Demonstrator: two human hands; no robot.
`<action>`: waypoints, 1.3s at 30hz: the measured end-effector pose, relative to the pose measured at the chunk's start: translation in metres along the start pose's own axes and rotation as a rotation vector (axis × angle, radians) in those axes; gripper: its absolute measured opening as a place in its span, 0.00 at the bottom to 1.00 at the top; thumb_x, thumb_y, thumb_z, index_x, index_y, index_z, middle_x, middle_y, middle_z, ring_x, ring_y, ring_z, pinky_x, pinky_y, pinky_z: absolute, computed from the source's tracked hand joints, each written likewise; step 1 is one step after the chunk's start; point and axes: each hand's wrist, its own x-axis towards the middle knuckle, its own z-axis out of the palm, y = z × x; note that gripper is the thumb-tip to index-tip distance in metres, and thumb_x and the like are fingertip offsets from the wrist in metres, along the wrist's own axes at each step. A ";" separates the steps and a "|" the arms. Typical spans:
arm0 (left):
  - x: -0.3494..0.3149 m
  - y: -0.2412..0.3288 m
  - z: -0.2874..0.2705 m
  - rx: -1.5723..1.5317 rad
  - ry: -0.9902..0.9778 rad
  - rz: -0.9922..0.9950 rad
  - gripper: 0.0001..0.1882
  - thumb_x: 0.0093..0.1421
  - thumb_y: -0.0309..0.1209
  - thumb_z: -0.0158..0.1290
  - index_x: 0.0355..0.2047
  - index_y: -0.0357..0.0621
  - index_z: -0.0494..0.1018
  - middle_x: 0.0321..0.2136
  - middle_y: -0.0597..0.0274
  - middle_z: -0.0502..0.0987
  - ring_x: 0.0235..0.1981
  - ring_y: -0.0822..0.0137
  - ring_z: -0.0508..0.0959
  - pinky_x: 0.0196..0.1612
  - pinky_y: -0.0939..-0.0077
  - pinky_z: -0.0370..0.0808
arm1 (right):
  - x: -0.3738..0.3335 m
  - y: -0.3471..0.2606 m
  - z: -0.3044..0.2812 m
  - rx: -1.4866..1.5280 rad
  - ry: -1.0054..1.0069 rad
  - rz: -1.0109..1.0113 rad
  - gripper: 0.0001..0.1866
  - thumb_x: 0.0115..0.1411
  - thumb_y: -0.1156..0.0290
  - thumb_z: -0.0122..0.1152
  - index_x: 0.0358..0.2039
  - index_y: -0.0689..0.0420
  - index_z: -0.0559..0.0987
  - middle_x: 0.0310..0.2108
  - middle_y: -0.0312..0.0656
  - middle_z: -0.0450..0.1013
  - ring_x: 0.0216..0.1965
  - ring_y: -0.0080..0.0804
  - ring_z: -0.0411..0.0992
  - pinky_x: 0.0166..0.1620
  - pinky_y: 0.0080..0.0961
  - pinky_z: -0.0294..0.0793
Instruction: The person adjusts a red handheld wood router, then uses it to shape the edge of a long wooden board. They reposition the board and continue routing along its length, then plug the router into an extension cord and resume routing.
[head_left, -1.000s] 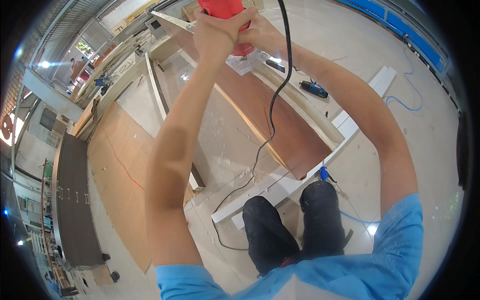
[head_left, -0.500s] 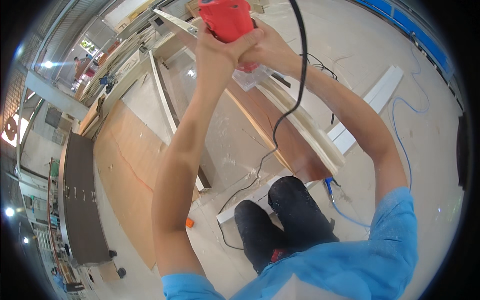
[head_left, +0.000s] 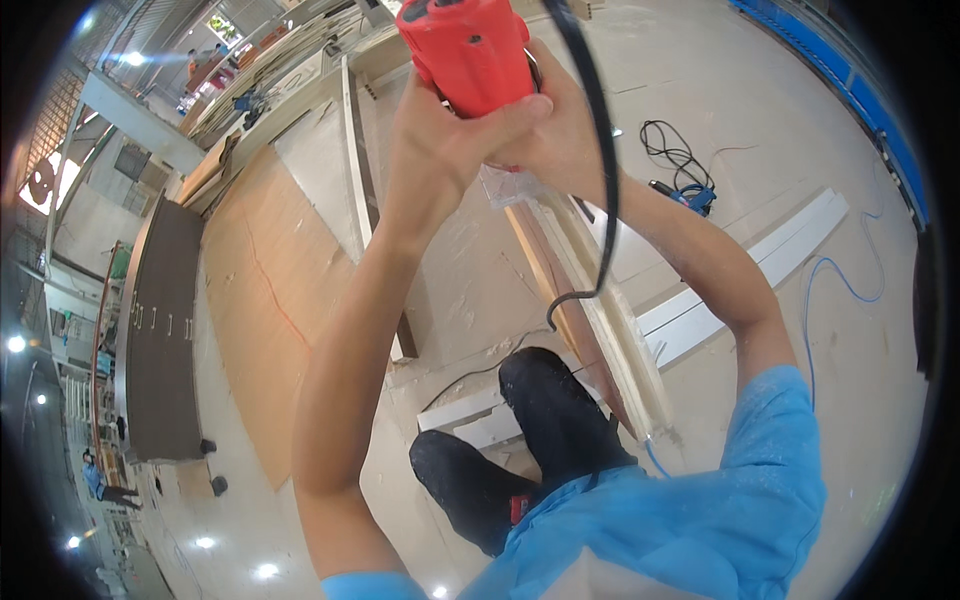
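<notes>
Both hands (head_left: 490,140) — red power tool (head_left: 468,50)

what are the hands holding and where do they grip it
Both hold a red power tool. The left hand wraps its body from the left side; the right hand grips the right side, beside the black cord.

Both arms stretch forward, left hand (head_left: 450,150) and right hand (head_left: 555,150) clenched together.
</notes>
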 end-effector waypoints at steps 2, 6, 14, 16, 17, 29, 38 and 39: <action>0.006 -0.003 0.003 0.014 0.029 0.067 0.38 0.48 0.40 0.76 0.54 0.33 0.71 0.43 0.54 0.83 0.42 0.64 0.84 0.42 0.72 0.83 | 0.006 0.002 -0.001 -0.077 -0.010 -0.081 0.38 0.43 0.62 0.76 0.54 0.61 0.70 0.37 0.51 0.79 0.39 0.37 0.81 0.41 0.32 0.79; 0.014 -0.007 0.006 0.112 0.000 -0.036 0.18 0.58 0.33 0.69 0.44 0.38 0.78 0.34 0.65 0.81 0.33 0.74 0.80 0.39 0.78 0.76 | 0.005 0.005 -0.012 0.105 -0.119 0.094 0.42 0.43 0.68 0.79 0.59 0.58 0.68 0.45 0.43 0.76 0.43 0.31 0.77 0.46 0.28 0.76; 0.005 0.000 0.012 0.059 -0.046 -0.068 0.21 0.54 0.35 0.71 0.44 0.39 0.78 0.37 0.62 0.82 0.37 0.72 0.82 0.43 0.76 0.77 | -0.007 -0.006 -0.008 0.400 -0.111 0.212 0.35 0.45 0.79 0.73 0.53 0.52 0.67 0.32 0.36 0.73 0.25 0.24 0.72 0.24 0.25 0.72; 0.009 0.001 0.015 -0.046 -0.053 -0.038 0.31 0.52 0.32 0.72 0.54 0.37 0.74 0.44 0.59 0.83 0.45 0.68 0.82 0.53 0.71 0.77 | -0.009 -0.010 -0.009 0.372 -0.107 0.210 0.35 0.45 0.80 0.73 0.53 0.53 0.67 0.32 0.37 0.72 0.24 0.24 0.72 0.24 0.25 0.72; 0.006 0.002 0.014 -0.023 -0.055 -0.051 0.27 0.52 0.34 0.72 0.49 0.38 0.76 0.41 0.61 0.83 0.41 0.69 0.82 0.48 0.73 0.78 | -0.010 -0.013 -0.008 0.361 -0.108 0.207 0.34 0.45 0.80 0.73 0.52 0.53 0.67 0.32 0.37 0.72 0.24 0.24 0.71 0.24 0.25 0.72; -0.018 0.018 0.032 0.031 0.034 -0.061 0.37 0.45 0.41 0.76 0.49 0.31 0.73 0.40 0.52 0.84 0.39 0.65 0.85 0.43 0.72 0.82 | -0.032 -0.017 -0.024 -0.079 -0.019 -0.070 0.38 0.41 0.63 0.73 0.54 0.58 0.69 0.33 0.43 0.76 0.34 0.33 0.76 0.40 0.29 0.77; -0.017 0.015 0.036 0.073 0.110 0.072 0.22 0.52 0.32 0.71 0.45 0.37 0.79 0.38 0.61 0.83 0.38 0.71 0.82 0.45 0.75 0.78 | -0.030 -0.014 -0.023 -0.171 -0.003 -0.177 0.37 0.49 0.64 0.79 0.58 0.57 0.72 0.46 0.40 0.79 0.46 0.28 0.79 0.52 0.29 0.78; -0.015 0.015 0.037 0.073 0.121 0.090 0.25 0.52 0.32 0.71 0.49 0.37 0.77 0.41 0.60 0.83 0.41 0.70 0.82 0.48 0.73 0.78 | -0.028 -0.013 -0.023 -0.189 0.012 -0.192 0.37 0.49 0.65 0.78 0.58 0.57 0.71 0.45 0.40 0.78 0.45 0.28 0.78 0.51 0.29 0.78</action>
